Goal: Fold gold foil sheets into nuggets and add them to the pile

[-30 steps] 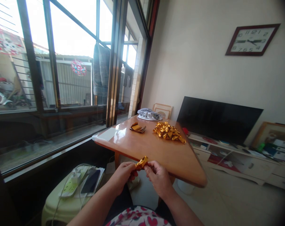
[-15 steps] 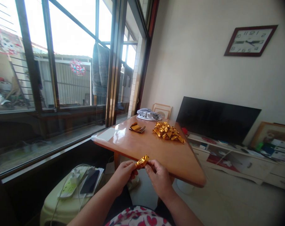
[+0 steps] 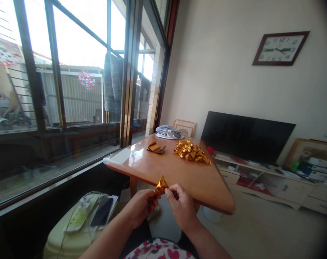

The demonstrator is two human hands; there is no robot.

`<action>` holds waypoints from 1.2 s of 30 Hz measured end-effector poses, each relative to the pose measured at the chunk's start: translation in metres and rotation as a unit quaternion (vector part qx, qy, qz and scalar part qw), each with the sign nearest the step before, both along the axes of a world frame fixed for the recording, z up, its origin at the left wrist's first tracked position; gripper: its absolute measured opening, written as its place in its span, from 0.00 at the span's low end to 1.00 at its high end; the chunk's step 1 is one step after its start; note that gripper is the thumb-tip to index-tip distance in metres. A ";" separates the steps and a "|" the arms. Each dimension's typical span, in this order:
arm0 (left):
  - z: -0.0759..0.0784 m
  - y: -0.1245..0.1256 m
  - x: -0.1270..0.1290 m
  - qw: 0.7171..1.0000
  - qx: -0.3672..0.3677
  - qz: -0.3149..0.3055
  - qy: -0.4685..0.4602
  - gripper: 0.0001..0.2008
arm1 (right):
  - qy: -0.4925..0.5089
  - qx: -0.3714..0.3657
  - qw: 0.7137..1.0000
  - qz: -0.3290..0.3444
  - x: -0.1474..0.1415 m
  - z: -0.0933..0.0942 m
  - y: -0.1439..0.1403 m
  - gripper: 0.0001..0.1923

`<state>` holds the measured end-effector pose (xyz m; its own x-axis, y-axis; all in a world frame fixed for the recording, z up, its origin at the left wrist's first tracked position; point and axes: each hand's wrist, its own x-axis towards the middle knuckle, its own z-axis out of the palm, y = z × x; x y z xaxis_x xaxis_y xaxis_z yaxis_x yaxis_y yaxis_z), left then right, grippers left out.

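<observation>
My left hand point(image 3: 140, 207) and my right hand point(image 3: 180, 205) meet just below the near edge of the wooden table point(image 3: 177, 172), both pinching a small piece of folded gold foil paper point(image 3: 161, 185) that stands up between the fingertips. Farther along the table lies a pile of several folded gold pieces point(image 3: 191, 151). A small stack of flat gold sheets point(image 3: 156, 148) rests to the left of the pile.
A grey-white cloth point(image 3: 169, 132) lies at the table's far end. A pale stool point(image 3: 77, 233) at lower left carries a power strip and a phone point(image 3: 102, 217). Large windows run along the left. A dark TV point(image 3: 247, 136) and low cabinet stand at right.
The gold paper has turned from lying sideways between my fingers to standing upright as a point. My hands have shifted slightly left in the picture.
</observation>
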<state>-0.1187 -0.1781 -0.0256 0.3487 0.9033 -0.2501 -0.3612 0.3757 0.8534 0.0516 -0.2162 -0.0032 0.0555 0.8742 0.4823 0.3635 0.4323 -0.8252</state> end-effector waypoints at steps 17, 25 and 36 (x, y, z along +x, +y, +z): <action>-0.005 -0.002 0.001 0.990 -0.091 -0.078 -0.072 0.08 | 0.011 0.067 0.998 -0.015 -0.008 -0.002 -0.001 0.12; -0.008 -0.004 0.001 0.986 -0.088 -0.099 -0.098 0.07 | -0.107 0.135 0.983 -0.066 -0.011 0.005 -0.007 0.08; -0.010 0.000 0.002 0.984 -0.063 -0.084 -0.145 0.03 | -0.247 0.218 0.938 -0.105 -0.014 0.005 -0.015 0.11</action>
